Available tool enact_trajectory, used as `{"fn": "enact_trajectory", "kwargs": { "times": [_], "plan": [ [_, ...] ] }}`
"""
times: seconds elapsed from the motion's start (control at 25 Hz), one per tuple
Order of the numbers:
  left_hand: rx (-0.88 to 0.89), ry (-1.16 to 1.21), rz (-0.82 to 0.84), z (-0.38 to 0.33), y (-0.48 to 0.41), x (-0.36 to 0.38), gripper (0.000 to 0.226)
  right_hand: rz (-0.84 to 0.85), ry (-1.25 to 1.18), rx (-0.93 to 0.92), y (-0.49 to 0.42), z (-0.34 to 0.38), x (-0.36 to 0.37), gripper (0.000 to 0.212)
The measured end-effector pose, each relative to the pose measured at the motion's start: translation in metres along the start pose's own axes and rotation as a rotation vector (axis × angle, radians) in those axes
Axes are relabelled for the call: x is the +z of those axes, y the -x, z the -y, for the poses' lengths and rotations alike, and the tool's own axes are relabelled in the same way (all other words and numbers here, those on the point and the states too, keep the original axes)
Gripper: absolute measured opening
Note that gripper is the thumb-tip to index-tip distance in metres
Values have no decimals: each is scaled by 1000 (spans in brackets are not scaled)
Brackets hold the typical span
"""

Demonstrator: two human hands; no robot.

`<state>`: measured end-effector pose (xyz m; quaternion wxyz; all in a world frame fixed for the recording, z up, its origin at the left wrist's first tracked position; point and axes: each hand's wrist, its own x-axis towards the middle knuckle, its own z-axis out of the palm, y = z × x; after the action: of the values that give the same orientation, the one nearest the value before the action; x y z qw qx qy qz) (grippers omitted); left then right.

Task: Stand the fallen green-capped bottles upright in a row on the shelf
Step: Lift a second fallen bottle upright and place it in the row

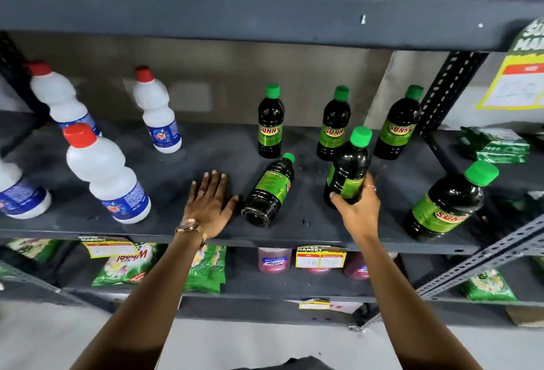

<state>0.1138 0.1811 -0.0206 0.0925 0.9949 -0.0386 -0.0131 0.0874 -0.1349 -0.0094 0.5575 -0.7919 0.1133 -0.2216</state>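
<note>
Head view: right grip (357,208) around bottle (350,166)

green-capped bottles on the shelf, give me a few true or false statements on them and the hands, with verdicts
1. The right hand grips a green-capped bottle. True.
2. The left hand holds a white bottle. False: it lies flat and open on the shelf.
3. One dark bottle lies on its side between the hands. True.
4. All three back-row bottles have fallen. False: they stand upright.
5. The white bottles have green caps. False: their caps are red.
</note>
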Motion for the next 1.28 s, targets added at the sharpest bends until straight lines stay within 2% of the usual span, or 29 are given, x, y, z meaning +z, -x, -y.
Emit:
{"fn": "enact_trajectory", "kwargs": {
  "times": [0.16, 0.28, 0.36, 0.48, 0.6, 0.68, 0.84, 1.08, 1.28],
  "plan": [
    [-1, 20, -37, 0, 0, 1, 67, -132, 104, 5, -8, 15, 25, 89],
    [-1, 29, -42, -1, 2, -1, 67, -53, 33, 57, -10, 14, 32, 93],
    [-3, 33, -57, -1, 3, 0, 67, -9, -4, 50, -6, 5, 26, 87],
    [-2, 34, -56, 0, 2, 0, 67, -56, 10, 24, -7, 5, 21, 83],
    [1, 36, -48, 0, 1, -2, 68, -80, 94, 23, -14, 11, 25, 91],
    [-1, 36, -45, 0, 3, -3, 67, 4, 95, 18, -14, 8, 20, 94],
    [-3, 45, -43, -1, 3, -4, 67, 226, 60, 32, -18, 0, -5, 81],
    [0, 43, -24, -1, 4, -3, 66, 271, 110, 3, 5, -1, -30, 64],
    [1, 33, -20, 0, 2, -1, 68, 326, 146, -16, 34, -12, -53, 69]
  ]
}}
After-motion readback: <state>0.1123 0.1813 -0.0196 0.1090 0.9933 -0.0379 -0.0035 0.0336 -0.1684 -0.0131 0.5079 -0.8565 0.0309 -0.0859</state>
